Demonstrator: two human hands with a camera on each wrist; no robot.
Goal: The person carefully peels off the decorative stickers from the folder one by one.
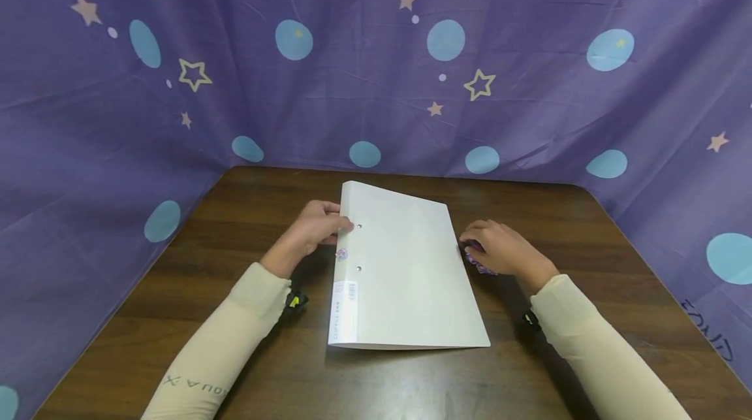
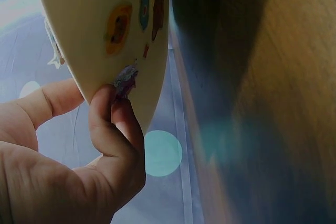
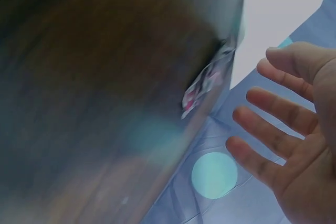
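A white clip file lies closed on the table, its punched spine edge with two holes toward the left. My left hand grips that spine edge, thumb on the cover. In the left wrist view, several stickers dot the file's surface, and a shiny purple scrap shows at my fingertips. Past the file's right edge, my right hand hovers beside a crinkled, colourful wrapper. From the right wrist, its fingers look spread and relaxed, apart from the wrapper on the tabletop.
The dark wooden table spreads around the file on all sides. A purple curtain with stars and blue dots hangs along the back and both sides. A printed label covers the file's lower left corner.
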